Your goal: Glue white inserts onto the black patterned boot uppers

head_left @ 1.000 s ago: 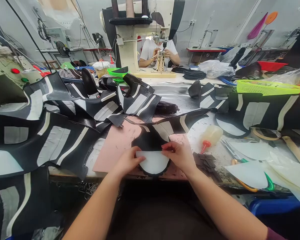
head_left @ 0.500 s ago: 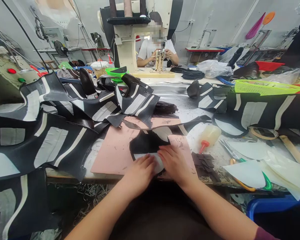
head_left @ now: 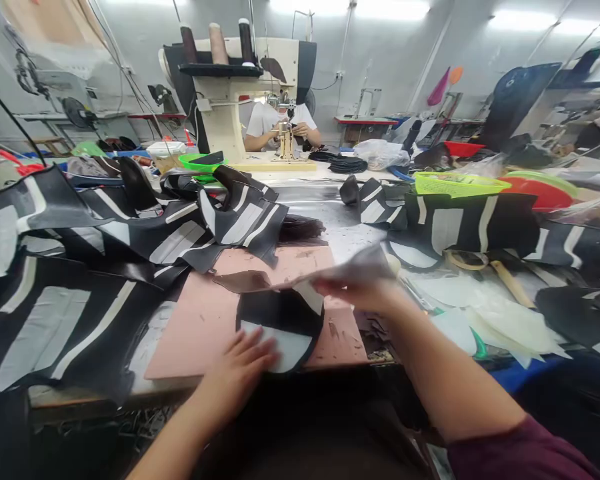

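Note:
A black leather piece (head_left: pixel 280 310) lies partly on a pink board (head_left: pixel 180 340), with a curved white patch (head_left: pixel 294 350) near my edge of it. My left hand (head_left: pixel 253 360) rests at the patch's left side, fingers spread and holding nothing. At the piece's far right, my right hand (head_left: pixel 363 295) is closed on its raised flap, whose brown-grey face is smeared by motion. Part of the right hand's grip is hidden by the flap and blur.
Black leather pieces with white strips (head_left: pixel 45 327) cover the left side. White patch sheets (head_left: pixel 510 320), a roll of tape (head_left: pixel 465 261) and a wooden handle (head_left: pixel 513 283) lie to the right. Across the table, a person (head_left: pixel 260 123) sits behind a sewing machine (head_left: pixel 217 120).
My right hand has left the white patch and moved up and right, lifting the flap. My left hand now lies flatter, fingers spread. The camera view has shifted rightward.

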{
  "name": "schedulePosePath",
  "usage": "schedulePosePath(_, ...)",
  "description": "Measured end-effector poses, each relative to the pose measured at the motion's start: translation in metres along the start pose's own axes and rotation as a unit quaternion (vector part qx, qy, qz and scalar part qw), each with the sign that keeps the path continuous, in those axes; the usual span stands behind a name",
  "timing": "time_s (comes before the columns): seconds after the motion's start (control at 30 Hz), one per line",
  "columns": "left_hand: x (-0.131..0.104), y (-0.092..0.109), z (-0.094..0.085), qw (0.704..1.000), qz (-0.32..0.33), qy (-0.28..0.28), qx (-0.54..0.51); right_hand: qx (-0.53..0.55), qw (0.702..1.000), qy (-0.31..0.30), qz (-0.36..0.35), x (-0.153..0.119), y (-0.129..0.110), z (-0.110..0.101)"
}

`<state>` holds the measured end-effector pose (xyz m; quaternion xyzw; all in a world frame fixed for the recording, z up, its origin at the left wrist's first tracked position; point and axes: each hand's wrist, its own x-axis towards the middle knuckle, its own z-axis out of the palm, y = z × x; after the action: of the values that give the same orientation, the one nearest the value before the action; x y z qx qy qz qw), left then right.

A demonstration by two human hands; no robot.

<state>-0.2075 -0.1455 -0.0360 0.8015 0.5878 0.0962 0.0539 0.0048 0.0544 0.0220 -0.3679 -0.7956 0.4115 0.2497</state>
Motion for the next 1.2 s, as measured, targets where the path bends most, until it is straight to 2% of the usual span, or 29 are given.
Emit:
schedulePosePath(0.07,-0.021,-0.024,-0.018,0.998,-0.018,0.049,-0.027,-0.023,0.999,-0.027,-0.01,0.017,0.003,-0.027)
schedulePosePath(0.13,-0.045,-0.051,-0.041,0.994,-0.05,0.098,-0.023,-0.132,0.991,0.005,0.016,0.026,0.012,-0.051)
schedulePosePath(0.17,-0.056,-0.063,-0.053,0.991,-0.066,0.112,-0.01,-0.209,0.975,0.039,0.06,0.028,0.019,-0.06)
schedulePosePath(0.23,-0.069,-0.075,-0.076,0.981,-0.111,0.155,0.044,-0.337,0.916,0.101,0.192,0.026,0.039,-0.075)
schedulePosePath(0.27,-0.068,-0.073,-0.086,0.97,-0.139,0.185,0.077,-0.363,0.889,0.109,0.258,0.024,0.051,-0.08)
schedulePosePath(0.3,-0.061,-0.066,-0.093,0.956,-0.164,0.218,0.105,-0.36,0.873,0.103,0.312,0.022,0.064,-0.082)
schedulePosePath(0.37,-0.027,-0.038,-0.096,0.935,-0.181,0.273,0.135,-0.3,0.876,0.085,0.368,0.02,0.087,-0.083)
schedulePosePath(0.43,0.026,-0.001,-0.083,0.944,-0.127,0.285,0.109,-0.214,0.895,0.104,0.378,0.02,0.102,-0.079)
schedulePosePath(0.47,0.055,0.016,-0.071,0.958,-0.097,0.255,0.089,-0.165,0.903,0.13,0.376,0.02,0.106,-0.077)
schedulePosePath(0.53,0.106,0.043,-0.044,0.987,-0.072,0.128,0.063,-0.074,0.911,0.178,0.365,0.02,0.109,-0.076)
schedulePosePath(0.6,0.139,0.053,-0.022,0.993,-0.089,0.032,0.069,-0.008,0.915,0.199,0.351,0.015,0.108,-0.08)
schedulePosePath(0.63,0.147,0.052,-0.016,0.993,-0.096,0.001,0.07,0.028,0.917,0.211,0.336,0.01,0.107,-0.084)
schedulePosePath(0.7,0.147,0.043,-0.014,0.994,-0.086,-0.046,0.049,0.141,0.915,0.248,0.287,-0.004,0.106,-0.092)
schedulePosePath(0.8,0.131,0.029,-0.028,0.991,-0.029,-0.121,-0.04,0.329,0.88,0.28,0.197,-0.03,0.103,-0.099)
schedulePosePath(0.87,0.122,0.024,-0.036,0.987,-0.037,-0.138,-0.069,0.375,0.874,0.264,0.159,-0.043,0.101,-0.098)
schedulePosePath(0.97,0.121,0.023,-0.034,0.995,-0.052,-0.09,0.002,0.39,0.886,0.217,0.125,-0.049,0.094,-0.088)
schedulePosePath(1.07,0.125,0.022,-0.023,0.993,-0.025,-0.068,0.088,0.414,0.885,0.179,0.114,-0.042,0.089,-0.074)
schedulePosePath(1.2,0.125,0.019,-0.016,0.99,-0.054,-0.088,0.096,0.453,0.863,0.186,0.127,-0.025,0.082,-0.057)
